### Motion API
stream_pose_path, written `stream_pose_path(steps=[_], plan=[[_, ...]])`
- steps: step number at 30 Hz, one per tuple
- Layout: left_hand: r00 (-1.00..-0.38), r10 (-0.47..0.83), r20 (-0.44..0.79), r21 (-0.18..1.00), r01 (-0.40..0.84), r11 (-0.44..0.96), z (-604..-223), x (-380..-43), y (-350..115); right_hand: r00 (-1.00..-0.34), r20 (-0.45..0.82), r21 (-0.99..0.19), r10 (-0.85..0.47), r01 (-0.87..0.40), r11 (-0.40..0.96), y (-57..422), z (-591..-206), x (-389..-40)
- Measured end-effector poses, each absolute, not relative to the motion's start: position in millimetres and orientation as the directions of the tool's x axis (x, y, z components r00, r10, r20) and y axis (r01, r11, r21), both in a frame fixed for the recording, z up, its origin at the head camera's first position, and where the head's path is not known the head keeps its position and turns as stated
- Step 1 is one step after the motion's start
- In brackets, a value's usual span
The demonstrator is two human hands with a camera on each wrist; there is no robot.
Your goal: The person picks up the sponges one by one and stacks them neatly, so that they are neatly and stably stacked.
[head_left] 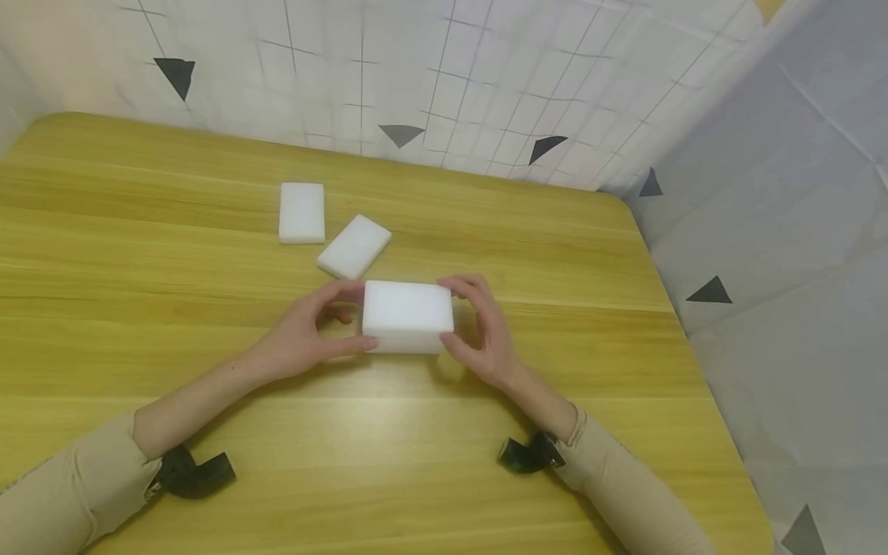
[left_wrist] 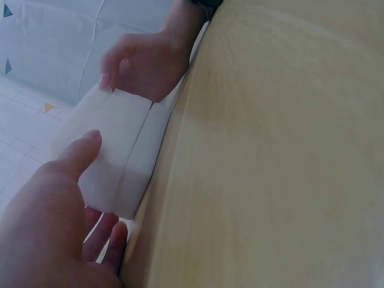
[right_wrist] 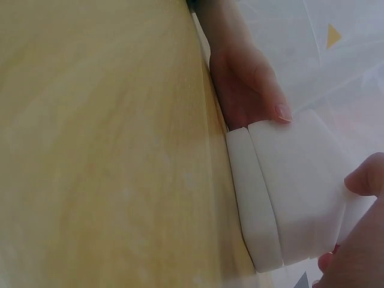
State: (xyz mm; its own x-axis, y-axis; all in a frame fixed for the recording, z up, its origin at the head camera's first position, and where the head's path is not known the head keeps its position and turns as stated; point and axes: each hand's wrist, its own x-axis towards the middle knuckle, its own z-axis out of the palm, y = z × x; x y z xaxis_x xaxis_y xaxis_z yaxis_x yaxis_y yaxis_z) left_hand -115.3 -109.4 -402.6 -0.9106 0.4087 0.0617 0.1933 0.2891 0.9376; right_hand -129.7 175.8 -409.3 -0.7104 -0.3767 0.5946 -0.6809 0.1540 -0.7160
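White sponge blocks (head_left: 408, 307) are stacked flat on the table in the middle of the head view, long side crosswise. My left hand (head_left: 305, 333) holds the stack's left end, thumb on the near face and fingers round the far side. At the right end my right hand (head_left: 489, 333) grips it likewise, thumb in front and fingertips at the back top corner. The left wrist view shows a bottom block (left_wrist: 144, 159) lying against the table, with the thumbs on the layers above it. In the right wrist view a seam separates that bottom block (right_wrist: 253, 201) from the upper layers (right_wrist: 300, 186).
Two more white sponge blocks lie flat behind the stack: an angled one (head_left: 355, 247) close by and a straighter one (head_left: 301, 212) farther left. The wooden table (head_left: 388, 462) ends at a white grid-patterned curtain (head_left: 333, 77) behind and a grey sheet (head_left: 784, 254) on the right.
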Motion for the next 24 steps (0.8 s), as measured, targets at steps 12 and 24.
stream_pose_path(steps=[12, 24], plan=[[-0.91, 0.409, 0.07, 0.941, 0.196, 0.274, -402.3, -114.4, -109.1, -0.728, 0.569, -0.727, -0.382, -0.663, 0.178, 176.9, -408.5, -128.8], [-0.91, 0.411, 0.051, 0.943, 0.18, 0.281, -404.0, -115.3, -110.4, -0.733, 0.556, -0.729, -0.392, -0.657, 0.193, 177.5, -409.4, -129.3]])
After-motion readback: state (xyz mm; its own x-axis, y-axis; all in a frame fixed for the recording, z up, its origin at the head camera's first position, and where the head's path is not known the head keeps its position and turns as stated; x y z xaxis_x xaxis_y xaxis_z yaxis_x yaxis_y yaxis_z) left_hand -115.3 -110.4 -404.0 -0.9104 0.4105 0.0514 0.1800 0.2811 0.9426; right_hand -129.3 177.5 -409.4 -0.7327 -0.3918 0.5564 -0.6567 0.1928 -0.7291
